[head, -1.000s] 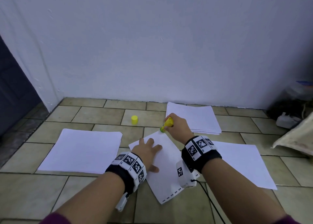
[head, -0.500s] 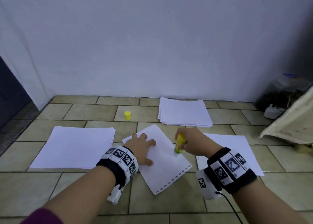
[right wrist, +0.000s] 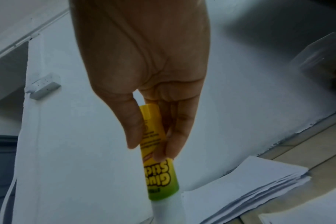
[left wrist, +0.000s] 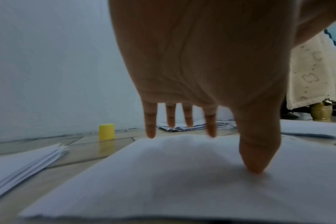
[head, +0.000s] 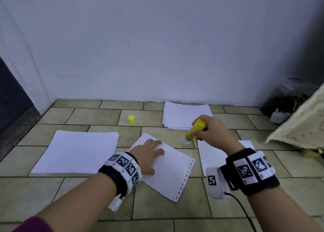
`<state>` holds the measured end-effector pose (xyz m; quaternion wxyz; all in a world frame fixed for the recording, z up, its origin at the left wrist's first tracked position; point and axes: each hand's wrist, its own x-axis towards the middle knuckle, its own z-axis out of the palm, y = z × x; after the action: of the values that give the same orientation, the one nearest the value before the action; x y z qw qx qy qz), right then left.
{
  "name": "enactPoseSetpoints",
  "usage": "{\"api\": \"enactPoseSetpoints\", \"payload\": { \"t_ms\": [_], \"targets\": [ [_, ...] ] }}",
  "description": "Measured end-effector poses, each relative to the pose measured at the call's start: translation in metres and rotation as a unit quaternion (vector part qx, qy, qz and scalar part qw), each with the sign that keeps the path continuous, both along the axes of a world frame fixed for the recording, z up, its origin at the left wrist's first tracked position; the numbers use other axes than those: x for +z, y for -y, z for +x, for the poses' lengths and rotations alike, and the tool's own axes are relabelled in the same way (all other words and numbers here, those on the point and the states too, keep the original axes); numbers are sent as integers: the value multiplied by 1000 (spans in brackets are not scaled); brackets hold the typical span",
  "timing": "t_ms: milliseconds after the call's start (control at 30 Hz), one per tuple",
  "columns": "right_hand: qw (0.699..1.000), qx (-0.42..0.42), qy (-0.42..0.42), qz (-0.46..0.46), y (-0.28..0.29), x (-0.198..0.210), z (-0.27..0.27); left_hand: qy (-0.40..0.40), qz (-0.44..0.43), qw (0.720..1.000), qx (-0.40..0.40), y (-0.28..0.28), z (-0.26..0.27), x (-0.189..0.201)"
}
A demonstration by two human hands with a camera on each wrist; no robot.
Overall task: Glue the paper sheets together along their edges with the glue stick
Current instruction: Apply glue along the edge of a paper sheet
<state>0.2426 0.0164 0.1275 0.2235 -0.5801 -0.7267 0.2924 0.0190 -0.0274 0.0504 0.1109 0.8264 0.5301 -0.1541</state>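
Note:
A white paper sheet with a dashed right edge lies askew on the tiled floor. My left hand rests flat on its upper left part, fingers spread straight and thumb tip pressing the sheet. My right hand holds the yellow-green glue stick in the air, white tip pointing down-left, above the gap between this sheet and a second sheet to the right. In the right wrist view thumb and fingers pinch the glue stick.
A yellow cap stands on the floor behind the sheet. Paper stacks lie at the left and at the back near the wall. A cloth and clutter fill the right corner.
My right hand has lifted the glue stick off the sheet's right edge and moved it up and to the right. The left hand stays on the sheet.

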Motion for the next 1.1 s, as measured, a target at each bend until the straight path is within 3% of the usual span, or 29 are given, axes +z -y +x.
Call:
{"api": "enactPoseSetpoints", "payload": {
  "t_ms": [100,300,500,700,900,1100],
  "targets": [
    [1000,2,-7,-6,-4,-5,-9,15,-36,999,-3,3,-2,-2],
    [999,-23,-22,-13,-23,-12,-27,-3,-10,999,32,3,-6,1],
    [1000,5,6,-29,-42,-25,-57,38,-2,992,123,-2,2,-2],
    [999,23,-5,-49,-51,-39,-80,53,-19,991,124,-2,-5,-8],
    [995,57,53,-63,-48,-39,-71,50,-20,991,122,-2,-4,-7],
    [974,111,182,-72,-30,-26,-41,69,-22,991,114,-1,-7,-7]
  ]
}}
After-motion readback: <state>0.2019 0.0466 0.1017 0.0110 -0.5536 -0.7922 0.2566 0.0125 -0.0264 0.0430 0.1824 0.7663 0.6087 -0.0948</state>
